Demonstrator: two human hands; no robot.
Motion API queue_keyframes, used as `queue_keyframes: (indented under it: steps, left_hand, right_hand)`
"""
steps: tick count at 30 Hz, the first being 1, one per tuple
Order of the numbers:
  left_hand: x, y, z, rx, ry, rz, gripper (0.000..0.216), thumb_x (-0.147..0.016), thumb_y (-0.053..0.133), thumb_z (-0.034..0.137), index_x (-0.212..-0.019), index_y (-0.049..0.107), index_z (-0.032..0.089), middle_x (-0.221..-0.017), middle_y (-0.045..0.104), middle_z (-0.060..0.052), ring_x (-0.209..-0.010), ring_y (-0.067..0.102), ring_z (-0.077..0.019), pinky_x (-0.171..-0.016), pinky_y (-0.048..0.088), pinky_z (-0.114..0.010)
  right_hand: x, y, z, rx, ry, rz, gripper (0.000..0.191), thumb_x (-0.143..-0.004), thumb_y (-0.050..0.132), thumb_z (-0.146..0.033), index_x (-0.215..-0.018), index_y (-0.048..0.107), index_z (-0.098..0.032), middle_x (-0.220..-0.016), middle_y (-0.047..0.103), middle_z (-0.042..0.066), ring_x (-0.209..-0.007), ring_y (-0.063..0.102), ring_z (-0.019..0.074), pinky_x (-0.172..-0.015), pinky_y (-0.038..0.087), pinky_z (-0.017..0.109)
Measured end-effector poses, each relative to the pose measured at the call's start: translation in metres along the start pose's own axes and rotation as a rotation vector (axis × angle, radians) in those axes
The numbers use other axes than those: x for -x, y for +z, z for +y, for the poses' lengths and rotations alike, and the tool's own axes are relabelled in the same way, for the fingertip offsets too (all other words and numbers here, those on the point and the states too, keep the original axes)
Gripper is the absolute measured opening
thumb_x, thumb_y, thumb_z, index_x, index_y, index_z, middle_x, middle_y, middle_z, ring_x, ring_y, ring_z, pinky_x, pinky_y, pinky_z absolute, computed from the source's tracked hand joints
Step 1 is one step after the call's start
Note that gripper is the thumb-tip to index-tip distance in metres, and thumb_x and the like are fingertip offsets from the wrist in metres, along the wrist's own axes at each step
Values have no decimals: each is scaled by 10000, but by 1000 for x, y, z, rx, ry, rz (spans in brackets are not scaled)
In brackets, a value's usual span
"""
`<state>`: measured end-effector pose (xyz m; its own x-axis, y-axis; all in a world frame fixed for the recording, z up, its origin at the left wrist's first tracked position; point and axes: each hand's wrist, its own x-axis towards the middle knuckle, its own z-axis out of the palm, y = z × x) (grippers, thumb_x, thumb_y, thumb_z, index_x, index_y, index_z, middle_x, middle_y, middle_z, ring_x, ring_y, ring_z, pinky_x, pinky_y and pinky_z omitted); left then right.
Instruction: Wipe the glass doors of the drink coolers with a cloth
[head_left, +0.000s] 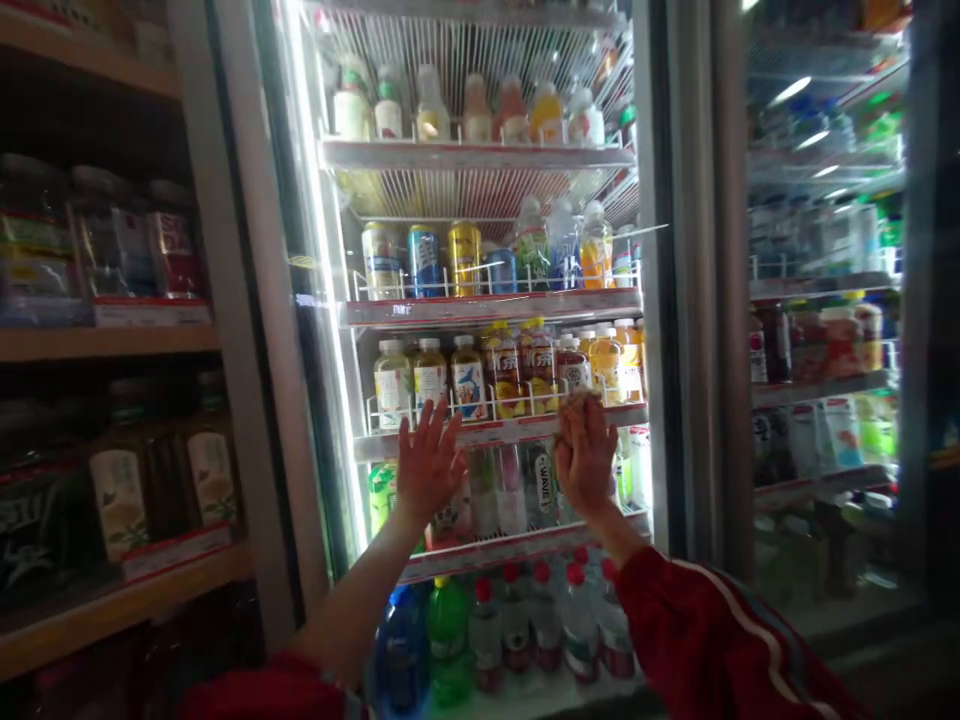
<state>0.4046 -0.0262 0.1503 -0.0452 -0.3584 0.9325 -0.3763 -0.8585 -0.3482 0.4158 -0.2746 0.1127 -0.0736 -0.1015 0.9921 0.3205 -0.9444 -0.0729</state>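
Observation:
In front of a lit drinks fridge, my left hand [429,462] is raised with its fingers spread. It holds nothing and seems to lie flat against the glass door [319,300]. My right hand [589,462] is up at about the same height, farther right, its fingers pressed on a crumpled brownish cloth [579,402]. Part of the cloth is hidden under the fingers. Behind the hands, a shelf edge [502,432] carries bottles with yellow caps [504,370] and orange drinks [606,365].
Cans [424,262] and more bottles [547,112] fill the upper fridge shelves. Red-capped bottles [486,635] stand at the bottom. On the left, wooden shelves [112,342] hold large bottles. A second fridge [821,390] is on the right, past a metal frame [697,300].

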Motion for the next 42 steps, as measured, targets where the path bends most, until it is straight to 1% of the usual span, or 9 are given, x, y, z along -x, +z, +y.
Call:
queue_keyframes:
  steps: [5,8,13,21,24,27,30,37,42]
  left_hand:
    - [2,-3,-4,-5,34,-34,482,-892,482,273,-1361,445,172,-1445,428,-136,-1433,182,-231,-1172,99,-472]
    - [9,-9,-8,-10,68,-64,454,-894,478,258,-1337,469,157,-1446,427,-143,-1434,177,-234,-1167,131,-459]
    - [28,-19,-9,-9,45,-115,461,-889,484,237,-1344,458,167,-1444,434,-131,-1426,214,-227,-1163,155,-444]
    - [40,-22,-1,6,-11,-142,461,-879,473,217,-1338,450,170,-1444,436,-134,-1421,233,-231,-1159,152,-465]
    - [49,-26,-2,13,10,-171,455,-868,471,211,-1321,460,167,-1442,440,-135,-1422,235,-229,-1154,173,-469]
    - [61,-31,-2,20,5,-212,467,-852,470,208,-1317,461,160,-1442,442,-134,-1424,229,-229,-1156,171,-476]
    - [69,-34,1,37,-35,-258,493,-838,468,200,-1329,447,152,-1458,418,-137,-1426,225,-235,-1158,164,-491]
    - [74,-33,7,50,-68,-248,472,-856,441,203,-1325,444,152,-1462,414,-139,-1423,237,-239,-1155,156,-508]
    - [88,-43,5,62,-80,-302,482,-844,450,186,-1323,442,135,-1465,404,-150,-1429,219,-237,-1151,177,-506]
  right_hand:
    - [8,6,-45,-57,-118,-87,596,-890,418,-206,-1465,276,-275,-1501,353,113,-1411,268,264,-1124,189,519]
    - [4,4,-40,-57,-127,-79,576,-895,419,-219,-1456,298,-262,-1486,376,122,-1402,286,263,-1125,178,530]
    - [-1,4,-31,-6,0,-11,568,-905,403,-240,-1461,288,-237,-1500,339,154,-1397,291,292,-1092,222,563]
    - [14,15,-90,-105,-250,-167,542,-897,416,-211,-1433,349,-250,-1448,440,106,-1407,283,240,-1140,163,504]
    - [11,16,-85,-137,-276,-177,513,-897,428,-225,-1408,393,-259,-1441,451,98,-1392,314,243,-1139,150,521]
    - [4,20,-71,-154,-184,-108,512,-899,423,-268,-1408,402,-215,-1481,383,133,-1402,285,288,-1121,154,562]
    - [3,24,-70,-166,-123,-55,513,-907,404,-300,-1410,408,-203,-1503,340,146,-1412,256,293,-1129,143,539]
    - [23,26,-120,-246,-283,-181,520,-896,457,-255,-1411,400,-217,-1471,409,111,-1411,270,253,-1147,140,509]
    - [19,28,-119,-283,-322,-263,478,-883,464,-269,-1361,468,-249,-1444,453,76,-1390,315,256,-1148,103,531]
